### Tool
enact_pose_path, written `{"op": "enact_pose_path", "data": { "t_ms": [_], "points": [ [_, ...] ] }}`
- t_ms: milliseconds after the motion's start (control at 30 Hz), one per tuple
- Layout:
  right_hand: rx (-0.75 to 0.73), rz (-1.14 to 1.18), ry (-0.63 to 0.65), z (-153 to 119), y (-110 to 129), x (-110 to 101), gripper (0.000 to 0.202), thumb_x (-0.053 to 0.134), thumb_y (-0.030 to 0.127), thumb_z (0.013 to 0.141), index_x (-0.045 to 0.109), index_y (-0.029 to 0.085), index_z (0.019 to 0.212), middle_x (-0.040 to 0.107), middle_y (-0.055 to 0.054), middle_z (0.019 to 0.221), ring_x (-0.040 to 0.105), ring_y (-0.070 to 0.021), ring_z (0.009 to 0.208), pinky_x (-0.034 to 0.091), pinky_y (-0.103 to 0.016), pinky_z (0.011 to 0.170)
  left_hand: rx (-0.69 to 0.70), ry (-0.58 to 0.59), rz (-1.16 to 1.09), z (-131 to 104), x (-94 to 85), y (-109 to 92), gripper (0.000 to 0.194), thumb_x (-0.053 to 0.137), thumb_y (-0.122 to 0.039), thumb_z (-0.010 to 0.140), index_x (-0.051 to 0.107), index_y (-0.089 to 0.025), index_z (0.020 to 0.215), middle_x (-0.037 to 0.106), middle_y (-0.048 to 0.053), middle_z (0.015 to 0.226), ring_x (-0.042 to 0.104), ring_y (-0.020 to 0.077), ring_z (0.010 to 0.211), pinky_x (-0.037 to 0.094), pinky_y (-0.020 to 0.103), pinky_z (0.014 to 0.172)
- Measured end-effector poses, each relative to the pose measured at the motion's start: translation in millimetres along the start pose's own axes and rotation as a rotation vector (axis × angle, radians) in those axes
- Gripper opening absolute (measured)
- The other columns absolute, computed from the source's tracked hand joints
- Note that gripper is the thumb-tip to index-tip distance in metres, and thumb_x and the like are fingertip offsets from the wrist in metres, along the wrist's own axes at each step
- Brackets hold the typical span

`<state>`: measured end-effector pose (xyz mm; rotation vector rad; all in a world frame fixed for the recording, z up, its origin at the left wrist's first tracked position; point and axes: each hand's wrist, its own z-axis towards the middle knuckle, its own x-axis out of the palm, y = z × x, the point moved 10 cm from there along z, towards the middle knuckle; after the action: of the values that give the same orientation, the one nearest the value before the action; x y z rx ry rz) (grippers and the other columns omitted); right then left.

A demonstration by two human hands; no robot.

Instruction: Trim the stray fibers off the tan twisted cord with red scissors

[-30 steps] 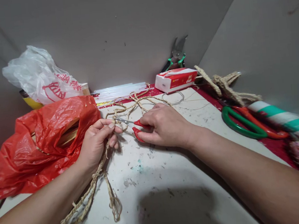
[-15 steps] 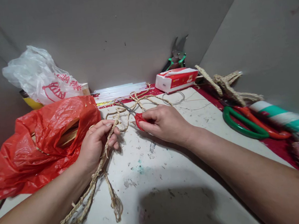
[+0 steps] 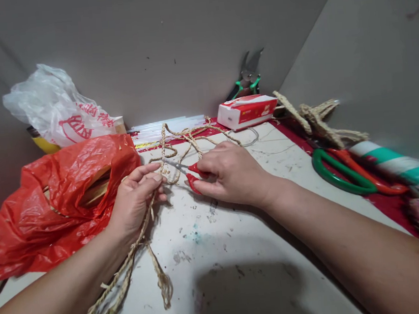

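My left hand (image 3: pixel 135 198) pinches a braided straw rope (image 3: pixel 122 271), whose strands run down past the wrist to the bottom edge. More of the braid lies in loops beyond the fingertips. My right hand (image 3: pixel 231 174) has its fingers in the handles of small red-handled scissors (image 3: pixel 181 167). The handles are spread, and the blades point left at the braid just above my left fingertips. Whether the blades touch the braid is hard to tell. A frayed braid end (image 3: pixel 163 285) hangs below my left hand.
A red plastic bag (image 3: pixel 66 205) sits at the left, with a white bag (image 3: pixel 58 107) behind. Clear sticks (image 3: pixel 171 127), a tissue pack (image 3: pixel 247 112) and pruning shears (image 3: pixel 249 74) stand at the back. Large green-and-orange scissors (image 3: pixel 339 176) lie at the right.
The small scissors have opened and their blades have moved down and left toward my left fingertips. A loop of the braid now stands higher behind them.
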<state>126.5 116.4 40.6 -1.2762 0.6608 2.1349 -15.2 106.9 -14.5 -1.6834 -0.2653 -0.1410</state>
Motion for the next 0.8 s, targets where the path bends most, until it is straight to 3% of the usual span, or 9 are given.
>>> {"op": "enact_pose_path", "data": {
  "t_ms": [200,367,800],
  "points": [
    [-0.012,-0.182,0.129,0.9,7.3,5.5,0.036,0.049,0.047,0.081,0.069,0.017,0.078,0.065,-0.006,0.071,0.051,-0.0182,0.068,0.026,-0.035,0.075,0.093,-0.048,0.118,-2.9,-3.5,-8.2,0.030,0.073,-0.022,0.069,0.061,-0.016,0.096,0.062,-0.003,0.070,0.054,0.0068,0.054,0.049,0.020,0.055],
    [0.001,-0.236,0.142,0.5,9.7,5.6,0.038,0.047,0.047,0.082,0.070,0.017,0.082,0.066,-0.006,0.073,0.053,-0.0200,0.071,0.024,-0.037,0.077,0.165,-0.102,0.194,-7.5,-6.4,-15.3,0.041,0.073,-0.022,0.068,0.059,-0.017,0.107,0.063,-0.003,0.074,0.055,0.0069,0.055,0.047,0.018,0.054],
    [-0.007,-0.251,0.193,1.3,9.1,11.6,0.027,0.052,0.039,0.085,0.068,0.018,0.079,0.067,-0.005,0.071,0.054,-0.0186,0.069,0.022,-0.036,0.075,0.151,-0.147,0.181,-6.3,-11.5,-13.4,0.046,0.075,-0.023,0.066,0.059,-0.018,0.110,0.067,-0.001,0.078,0.054,0.0065,0.055,0.045,0.017,0.052]
  ]
}}
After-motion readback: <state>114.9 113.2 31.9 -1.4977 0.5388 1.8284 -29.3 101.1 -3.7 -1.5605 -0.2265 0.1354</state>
